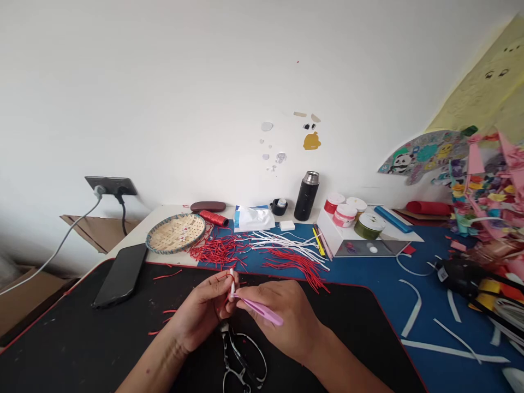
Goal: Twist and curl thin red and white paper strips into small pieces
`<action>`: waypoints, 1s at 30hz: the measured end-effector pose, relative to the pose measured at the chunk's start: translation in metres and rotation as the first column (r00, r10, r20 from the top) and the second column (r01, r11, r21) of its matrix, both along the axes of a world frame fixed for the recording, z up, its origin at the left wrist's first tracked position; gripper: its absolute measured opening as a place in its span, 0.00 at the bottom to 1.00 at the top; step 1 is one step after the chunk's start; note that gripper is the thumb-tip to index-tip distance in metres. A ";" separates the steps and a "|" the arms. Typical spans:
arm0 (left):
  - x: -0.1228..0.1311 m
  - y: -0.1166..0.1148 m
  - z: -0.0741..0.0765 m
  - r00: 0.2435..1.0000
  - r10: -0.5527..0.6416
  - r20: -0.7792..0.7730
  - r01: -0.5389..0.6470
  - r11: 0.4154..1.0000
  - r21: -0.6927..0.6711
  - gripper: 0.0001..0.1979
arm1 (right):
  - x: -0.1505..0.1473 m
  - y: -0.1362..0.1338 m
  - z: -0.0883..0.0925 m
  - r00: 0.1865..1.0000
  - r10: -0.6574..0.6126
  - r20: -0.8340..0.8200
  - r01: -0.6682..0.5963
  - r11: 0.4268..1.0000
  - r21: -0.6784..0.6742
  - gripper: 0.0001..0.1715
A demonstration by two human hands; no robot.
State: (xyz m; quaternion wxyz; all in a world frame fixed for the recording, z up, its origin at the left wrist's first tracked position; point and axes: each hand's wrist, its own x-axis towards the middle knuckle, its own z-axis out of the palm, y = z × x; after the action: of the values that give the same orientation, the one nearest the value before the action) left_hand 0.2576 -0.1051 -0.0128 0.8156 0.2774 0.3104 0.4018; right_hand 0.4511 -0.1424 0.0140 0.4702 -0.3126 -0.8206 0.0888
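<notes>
1. My left hand point(200, 311) is over the black mat point(82, 338), its fingertips closed on a short white strip point(232, 278) with a bit of red strip beside it
2. My right hand point(286, 316) grips pink tweezers point(260, 310); their tips meet the strip's lower end
3. The step in hand, as I judge it, is fine work on that lower end
4. The next move calls for a firm left pinch and steady tweezers, since the strip is thin
5. The strip stands nearly upright, long axis up and down, its free end pointing up toward the wall
6. The tweezers lie slanted, tips pointing left; scissors point(241, 360) rest just below both hands
</notes>
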 end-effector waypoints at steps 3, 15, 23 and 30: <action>-0.003 -0.001 0.002 0.999 -0.017 -0.044 0.021 0.996 0.088 0.15 | -0.001 0.000 -0.001 0.988 0.069 -0.135 -0.090 0.983 -0.159 0.08; -0.011 -0.002 0.011 0.975 -0.098 -0.199 0.140 0.967 0.213 0.17 | -0.004 -0.003 0.006 0.932 -0.022 -0.362 -0.284 0.576 -0.767 0.20; -0.018 0.001 0.021 0.931 -0.124 -0.342 0.236 0.921 0.309 0.20 | -0.006 0.002 -0.006 0.899 -0.113 -0.422 -0.357 0.366 -0.859 0.26; -0.023 -0.001 0.030 0.891 -0.160 -0.425 0.309 0.899 0.310 0.21 | -0.008 0.004 -0.003 0.909 -0.144 -0.390 -0.331 0.315 -0.889 0.27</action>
State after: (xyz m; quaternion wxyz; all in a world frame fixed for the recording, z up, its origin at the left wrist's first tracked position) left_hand 0.2348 -0.1058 0.0169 0.7136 0.5361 0.3483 0.2865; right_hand 0.4428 -0.1386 0.0113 0.3492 -0.4521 -0.5148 0.6393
